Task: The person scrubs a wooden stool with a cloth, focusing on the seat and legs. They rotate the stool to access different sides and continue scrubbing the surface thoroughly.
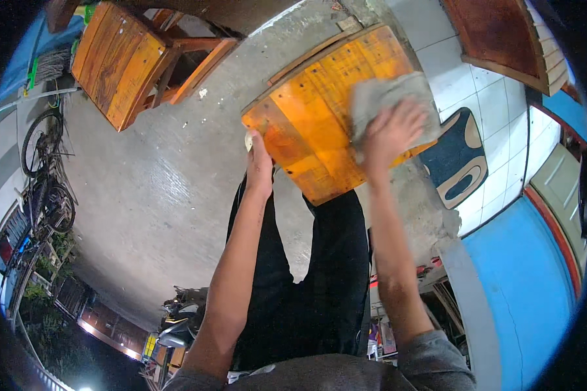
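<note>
A varnished orange-brown wooden tabletop [319, 133], made of joined planks, is tilted in front of my legs. My left hand [259, 166] is closed around its near left edge, thumb on top, with the other fingers mostly hidden. Beside that thumb is a small pale patch [248, 141] I cannot make out. My right hand [392, 133] lies flat with fingers apart on a grey cloth [372, 98], pressing it against the right part of the tabletop. Hand and cloth are slightly blurred. The underside of the tabletop is hidden.
Another wooden table [120, 58] with slanted legs stands at the far left on the concrete floor [156, 169]. A dark and beige mat [460, 156] lies on white tiles to the right. A bicycle [42, 156] is at the left edge, and a blue wall [522, 260] is at right.
</note>
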